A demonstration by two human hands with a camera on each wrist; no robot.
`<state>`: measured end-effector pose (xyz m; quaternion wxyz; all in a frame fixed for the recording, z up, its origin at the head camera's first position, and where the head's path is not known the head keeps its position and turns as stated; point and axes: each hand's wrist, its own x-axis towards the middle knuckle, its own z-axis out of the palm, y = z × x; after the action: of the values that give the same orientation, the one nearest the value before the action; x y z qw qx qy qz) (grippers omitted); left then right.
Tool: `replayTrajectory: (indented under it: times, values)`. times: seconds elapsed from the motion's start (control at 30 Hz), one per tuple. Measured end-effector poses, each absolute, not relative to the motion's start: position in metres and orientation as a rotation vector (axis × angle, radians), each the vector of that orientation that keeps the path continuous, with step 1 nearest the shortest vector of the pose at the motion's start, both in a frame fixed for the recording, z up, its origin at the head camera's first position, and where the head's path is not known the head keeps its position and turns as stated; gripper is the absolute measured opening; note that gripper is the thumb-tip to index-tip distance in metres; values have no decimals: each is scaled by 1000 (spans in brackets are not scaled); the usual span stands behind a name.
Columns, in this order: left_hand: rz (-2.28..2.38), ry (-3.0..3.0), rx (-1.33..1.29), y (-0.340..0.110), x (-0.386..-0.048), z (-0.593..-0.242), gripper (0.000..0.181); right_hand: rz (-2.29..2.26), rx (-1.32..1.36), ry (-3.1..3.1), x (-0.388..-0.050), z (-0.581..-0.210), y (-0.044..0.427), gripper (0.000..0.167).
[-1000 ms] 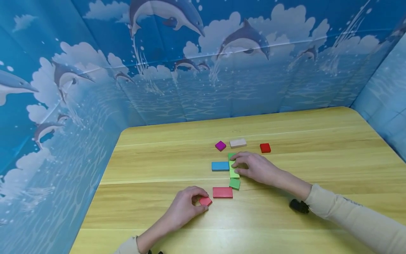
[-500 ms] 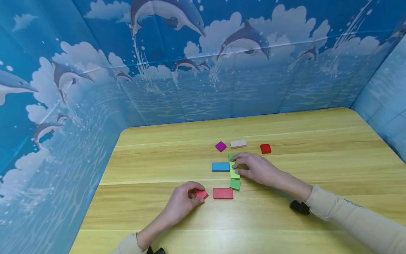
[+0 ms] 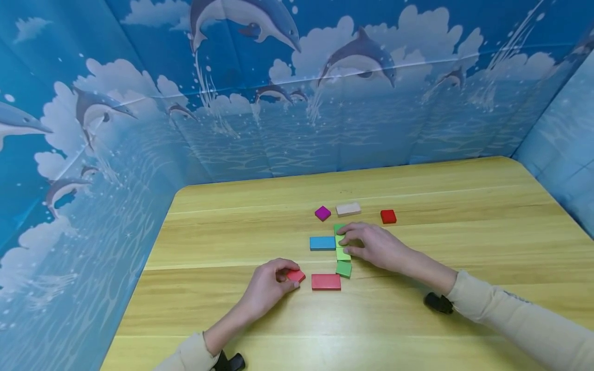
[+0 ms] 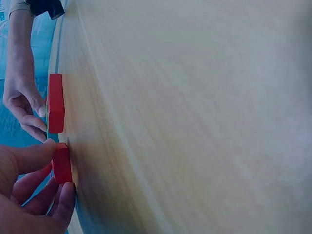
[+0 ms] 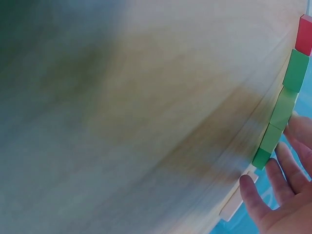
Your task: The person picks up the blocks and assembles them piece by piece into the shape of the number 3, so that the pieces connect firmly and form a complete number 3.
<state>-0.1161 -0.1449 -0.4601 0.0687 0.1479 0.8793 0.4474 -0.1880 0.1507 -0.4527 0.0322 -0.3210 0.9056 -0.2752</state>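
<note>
My left hand (image 3: 264,288) pinches a small red block (image 3: 295,276) between thumb and fingers, just left of a red rectangular block (image 3: 326,282). The left wrist view shows the thumb and fingertips on that small block (image 4: 62,163). My right hand (image 3: 378,246) rests its fingertips on a column of green blocks (image 3: 343,254), fingers loosely bent and spread. A darker green block (image 3: 344,269) lies tilted at the column's lower end. Left of the column, touching it, is a blue block (image 3: 322,243). In the right wrist view my right hand (image 5: 287,190) is beside the green blocks (image 5: 282,108).
Behind the column lie a purple block (image 3: 323,213), a pale block (image 3: 348,209) and, farther right, a dark red block (image 3: 388,216). The wooden table (image 3: 223,221) meets a blue dolphin-patterned curtain (image 3: 297,129) at its back and sides.
My left hand has moved away from me and slightly left with the small red block, which now lies level with the red rectangle. My right hand has stayed in place.
</note>
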Motion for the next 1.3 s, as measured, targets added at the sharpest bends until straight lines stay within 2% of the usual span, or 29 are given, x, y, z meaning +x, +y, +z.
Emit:
replayTrajectory:
  times: [1.3]
  values:
    - [1346,2672,431,-136,-119,-465,24,-836,-944,2780,-188,-451,151,20]
